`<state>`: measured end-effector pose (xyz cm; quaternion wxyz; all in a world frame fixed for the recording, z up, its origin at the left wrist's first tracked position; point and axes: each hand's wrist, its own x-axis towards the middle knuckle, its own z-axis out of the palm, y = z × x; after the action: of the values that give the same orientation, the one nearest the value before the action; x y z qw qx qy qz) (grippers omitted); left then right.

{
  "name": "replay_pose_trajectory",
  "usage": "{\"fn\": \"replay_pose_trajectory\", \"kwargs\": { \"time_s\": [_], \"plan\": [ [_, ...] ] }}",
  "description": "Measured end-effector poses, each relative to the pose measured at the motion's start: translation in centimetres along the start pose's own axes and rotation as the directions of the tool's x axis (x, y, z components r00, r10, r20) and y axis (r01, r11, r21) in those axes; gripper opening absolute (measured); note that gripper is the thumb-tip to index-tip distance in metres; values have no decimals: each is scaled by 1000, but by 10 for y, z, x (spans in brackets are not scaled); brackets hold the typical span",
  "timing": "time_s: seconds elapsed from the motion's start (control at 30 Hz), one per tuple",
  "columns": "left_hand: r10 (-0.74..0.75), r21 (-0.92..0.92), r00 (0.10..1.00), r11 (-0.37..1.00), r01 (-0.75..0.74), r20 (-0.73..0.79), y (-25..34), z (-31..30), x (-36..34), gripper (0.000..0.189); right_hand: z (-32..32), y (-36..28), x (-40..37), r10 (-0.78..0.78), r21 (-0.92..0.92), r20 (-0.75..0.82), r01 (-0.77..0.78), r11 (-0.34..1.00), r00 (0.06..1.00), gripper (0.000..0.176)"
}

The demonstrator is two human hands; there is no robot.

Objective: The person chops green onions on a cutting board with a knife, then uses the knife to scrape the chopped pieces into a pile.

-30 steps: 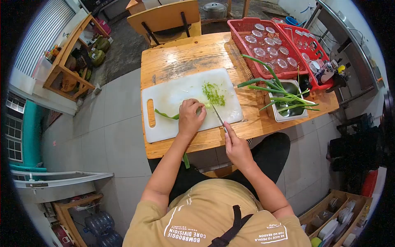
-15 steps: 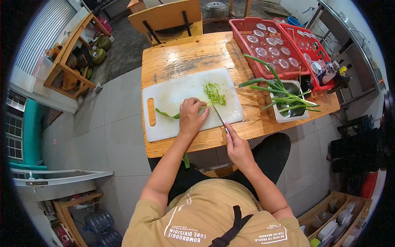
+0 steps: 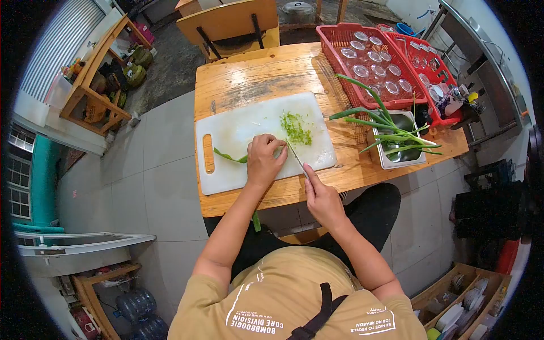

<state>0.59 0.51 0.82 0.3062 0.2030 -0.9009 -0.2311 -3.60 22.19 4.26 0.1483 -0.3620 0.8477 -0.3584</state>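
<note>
My left hand (image 3: 265, 157) is closed on a green onion (image 3: 229, 156) against the white cutting board (image 3: 226, 182). The onion's leaf end pokes out to the left of the hand. My right hand (image 3: 322, 198) grips a knife (image 3: 296, 154), its blade angled up and left with the tip beside my left fingertips. Just past the blade lies a small heap of chopped green onion (image 3: 297, 128). Part of the held onion is hidden under my left fingers.
Whole green onions (image 3: 391, 127) lie across a metal container (image 3: 403, 163) at the table's right. Behind it, a red crate (image 3: 334, 42) holds upturned glasses, with another red basket (image 3: 447, 71) alongside. A wooden chair (image 3: 226, 25) stands at the table's far side.
My right hand and the knife have shifted slightly left and up, bringing the blade closer to my left fingers. My left hand has hardly moved.
</note>
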Motion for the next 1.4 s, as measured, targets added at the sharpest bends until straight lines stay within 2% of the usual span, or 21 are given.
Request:
{"fn": "replay_pose_trajectory", "kwargs": {
  "time_s": [0.2, 0.53, 0.63, 1.03, 1.13, 1.2, 1.33, 1.4],
  "plan": [
    [12, -6, 1000, 1000, -12, -6, 0, 0, 0, 13, 0, -2, -2, 5, 69, -29, -3, 998, 1000, 48],
    [5, -7, 1000, 1000, -5, -2, -1, 1, 0, 12, 5, -1, -1, -19, 53, -20, 20, 998, 1000, 49],
    [41, 2, 998, 999, -41, -53, 0, 2, 1, 6, 4, -4, 0, -7, 79, -14, 8, 997, 1000, 50],
    [14, -8, 1000, 1000, -14, -20, -2, 3, 3, 5, 10, -1, 5, -24, 23, -15, 24, 999, 1000, 51],
    [4, -17, 1000, 1000, -5, -5, -2, 2, 4, 5, 13, -1, 7, -51, -40, -28, 50, 998, 998, 51],
    [-32, -1, 998, 999, 32, 47, -1, 0, 5, 11, 12, -5, 7, -27, -100, 0, 26, 995, 1000, 52],
    [-25, -36, 998, 999, 27, 49, -5, 2, 5, 11, 11, -1, 1, -72, -110, -35, 68, 992, 997, 52],
    [15, -18, 1000, 1000, -15, -8, -5, 4, 4, 6, 10, -4, 7, -6, -113, 3, 6, 994, 1000, 52]
  ]
}}
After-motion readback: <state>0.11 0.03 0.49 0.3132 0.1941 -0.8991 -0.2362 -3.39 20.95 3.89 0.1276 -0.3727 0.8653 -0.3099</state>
